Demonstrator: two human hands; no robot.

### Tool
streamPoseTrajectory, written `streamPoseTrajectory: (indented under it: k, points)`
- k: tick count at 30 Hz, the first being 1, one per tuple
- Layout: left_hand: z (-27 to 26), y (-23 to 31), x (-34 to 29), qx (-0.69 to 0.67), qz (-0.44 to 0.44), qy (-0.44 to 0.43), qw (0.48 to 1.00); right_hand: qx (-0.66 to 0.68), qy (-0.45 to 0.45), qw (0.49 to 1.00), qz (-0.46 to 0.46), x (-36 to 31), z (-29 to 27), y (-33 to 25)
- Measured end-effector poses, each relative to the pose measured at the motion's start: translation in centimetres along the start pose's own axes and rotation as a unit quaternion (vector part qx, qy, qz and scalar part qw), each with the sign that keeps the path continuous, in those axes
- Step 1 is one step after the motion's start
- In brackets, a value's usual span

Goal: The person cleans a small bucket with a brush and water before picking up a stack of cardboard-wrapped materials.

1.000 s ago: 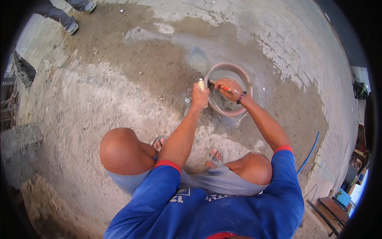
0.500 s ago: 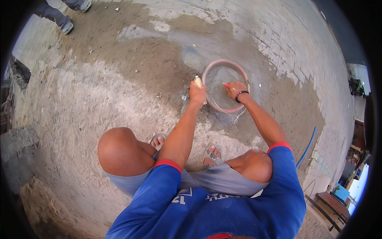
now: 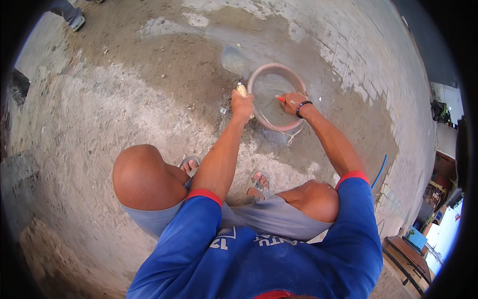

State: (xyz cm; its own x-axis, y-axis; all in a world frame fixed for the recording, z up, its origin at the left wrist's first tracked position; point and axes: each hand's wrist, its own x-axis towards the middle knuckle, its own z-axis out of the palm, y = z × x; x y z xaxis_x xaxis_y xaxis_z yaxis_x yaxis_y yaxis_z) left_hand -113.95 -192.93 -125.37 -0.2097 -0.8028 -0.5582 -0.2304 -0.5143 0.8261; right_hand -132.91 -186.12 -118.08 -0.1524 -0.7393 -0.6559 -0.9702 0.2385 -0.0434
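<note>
A round pinkish bucket (image 3: 252,82) stands on the ground ahead of my feet, with grey wet material (image 3: 266,97) inside. My left hand (image 3: 242,106) is closed round the wooden handle of a trowel (image 3: 242,89) beside the bucket's left rim. The trowel's grey blade (image 3: 234,61) points away over the ground. Over the bucket's right side, my right hand (image 3: 295,103) grips a red-ended tool (image 3: 281,98); its other end is hidden, so its kind is unclear. A dark bead bracelet circles that wrist. The bucket's thin handle (image 3: 281,132) hangs at the near rim.
Wet, sandy ground (image 3: 184,65) surrounds the bucket, and block paving (image 3: 348,60) lies to the right. A blue hose piece (image 3: 379,172) lies right of my arm. Another person's shoe (image 3: 77,23) shows at far left. A wooden bench (image 3: 409,256) stands at lower right.
The whole view has shifted slightly, so the bucket and hands appear higher and a little left. The other person's feet are nearer the upper-left edge. Both hands keep their grips.
</note>
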Motion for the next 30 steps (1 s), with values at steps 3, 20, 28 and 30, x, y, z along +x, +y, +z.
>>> streamPoseTrajectory:
  k: [3,20,28,30]
  points:
    - [0.5,0.0,0.2,-0.012,0.007,0.012,1.0,0.142,-0.069,0.985,0.069,0.2,0.5,-1.8]
    - [1.5,-0.2,0.0,-0.119,-0.045,-0.036,0.991,0.106,0.143,0.984,-0.009,2.6,1.5,5.0]
    - [0.8,0.1,-0.5,-0.156,-0.06,-0.014,0.986,0.319,-0.007,0.942,0.106,1.4,2.9,-2.5]
    - [1.0,0.1,-0.8,-0.154,-0.063,-0.01,0.986,0.466,-0.012,0.877,0.119,1.8,2.1,-3.5]
